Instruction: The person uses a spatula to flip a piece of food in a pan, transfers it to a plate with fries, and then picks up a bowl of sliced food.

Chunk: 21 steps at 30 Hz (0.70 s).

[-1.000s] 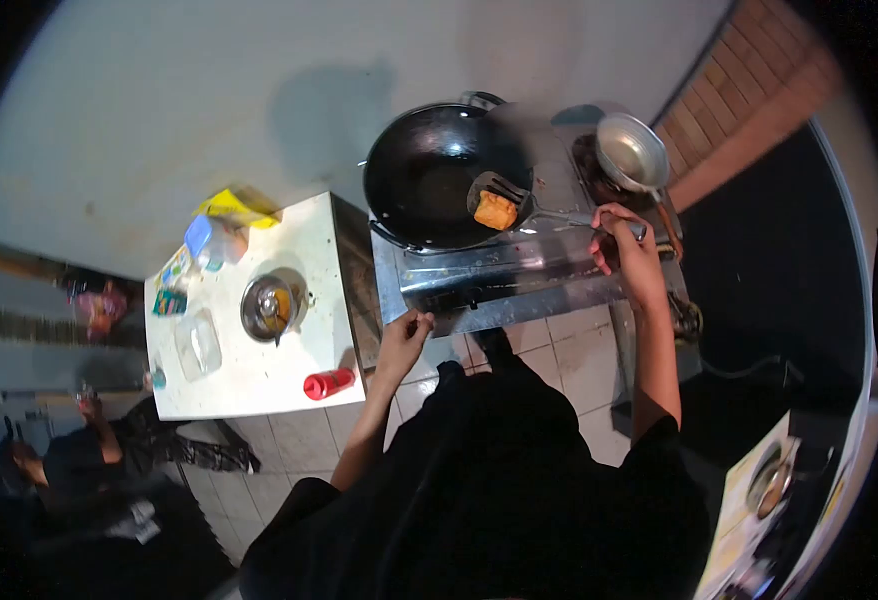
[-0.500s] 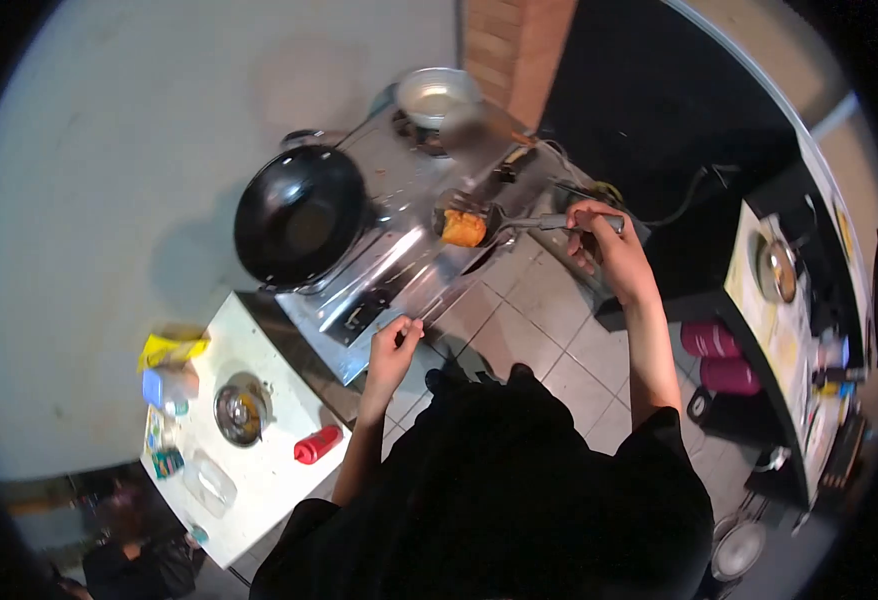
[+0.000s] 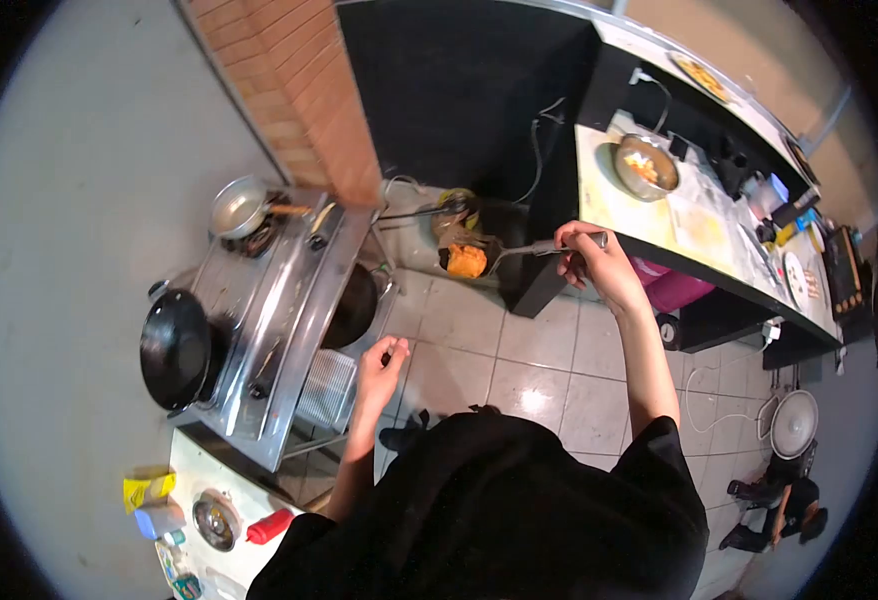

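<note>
A tiled kitchen floor lies between stove and counter. The right hand is clenched around a spatula handle, held level so the fried piece rides its far blade; the left hand hangs loosely curled, empty, near the stove.

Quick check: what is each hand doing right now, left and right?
Left hand: fingers loosely curled, holding nothing, over the tiled floor beside the stove.
Right hand: closed on the spatula handle, orange fried food on it.

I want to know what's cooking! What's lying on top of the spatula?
A golden-orange fried piece lies on the spatula, which the right hand holds by the handle. The piece covers the blade beneath it, so its underside is hidden.
</note>
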Motion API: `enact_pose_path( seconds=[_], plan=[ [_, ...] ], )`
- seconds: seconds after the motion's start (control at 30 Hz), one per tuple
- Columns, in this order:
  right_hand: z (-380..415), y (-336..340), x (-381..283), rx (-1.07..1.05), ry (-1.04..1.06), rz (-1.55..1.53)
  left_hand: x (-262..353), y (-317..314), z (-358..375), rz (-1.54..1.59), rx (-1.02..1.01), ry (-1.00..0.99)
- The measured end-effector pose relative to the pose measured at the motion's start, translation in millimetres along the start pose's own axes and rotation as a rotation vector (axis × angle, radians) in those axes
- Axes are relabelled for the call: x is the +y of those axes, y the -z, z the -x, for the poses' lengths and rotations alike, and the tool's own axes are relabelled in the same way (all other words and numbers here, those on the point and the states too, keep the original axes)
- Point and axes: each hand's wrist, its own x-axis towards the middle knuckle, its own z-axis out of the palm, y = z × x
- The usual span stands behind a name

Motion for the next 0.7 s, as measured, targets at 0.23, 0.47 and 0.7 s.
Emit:
enact_pose_path(
  seconds=[0.23, 0.47, 0.7],
  plan=[
    [25, 143, -13, 0.151, -0.018, 0.038, 50, -119, -40, 0.054, -0.116, -0.083],
    [21, 246, -24, 0.313, -0.032, -0.002, 90, -184, -96, 0.056, -0.326, -0.019],
    [-18, 319, -45, 0.455, 0.011, 0.038, 90, -261, -196, 0.168, -0.412, -0.115]
  ],
)
